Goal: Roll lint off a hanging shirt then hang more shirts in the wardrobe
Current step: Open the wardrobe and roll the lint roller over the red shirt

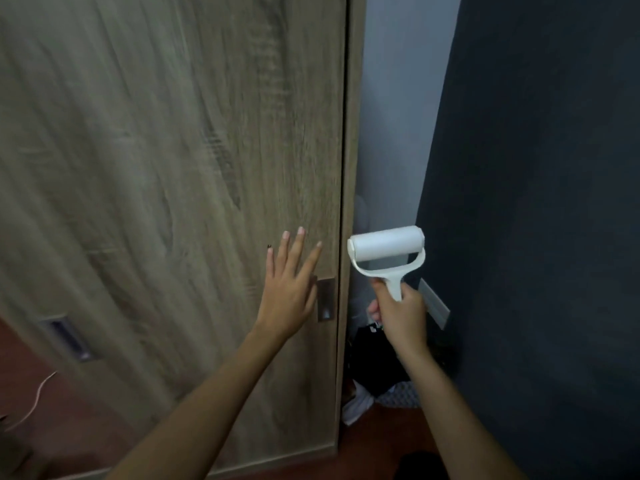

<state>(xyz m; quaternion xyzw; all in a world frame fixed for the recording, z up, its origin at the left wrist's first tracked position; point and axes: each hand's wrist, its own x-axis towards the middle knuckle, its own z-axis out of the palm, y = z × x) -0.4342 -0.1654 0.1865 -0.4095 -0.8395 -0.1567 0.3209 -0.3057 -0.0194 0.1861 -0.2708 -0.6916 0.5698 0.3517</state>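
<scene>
White plastic lint roller (387, 249) with a wide paper-covered drum and a forked yoke sits upright in your right hand (401, 315); your fingers are wrapped round its short handle, drum uppermost. The roller hangs in the gap between the wardrobe's edge and the dark wall on the right, touching neither as far as the view shows.

Your left hand (289, 289) is flat and spread, fingers straight and fanned, palm toward the grey-brown wood-grain wardrobe door (173, 168). It lies over the door's right part, just left of a small dark recessed pull handle (326, 299); whether the palm actually presses the panel cannot be told. A second recessed handle (67, 336) shows low on the far left of the wardrobe front. The doors appear closed.

Right of the door runs the wardrobe's wooden side post (353, 133), then a strip of pale grey wall (391, 116), then a broad dark blue-grey surface (536, 202) filling the right side. A light grey bar-shaped fitting (434, 306) projects from that dark surface just beside your right hand.

Low in the gap, near the reddish-brown floor (374, 441), lies a heap of dark and patterned clothes (384, 375) with a white piece at its near left. No hanging shirt is in view. A thin pale cord (36, 400) curls over the floor at far left.
</scene>
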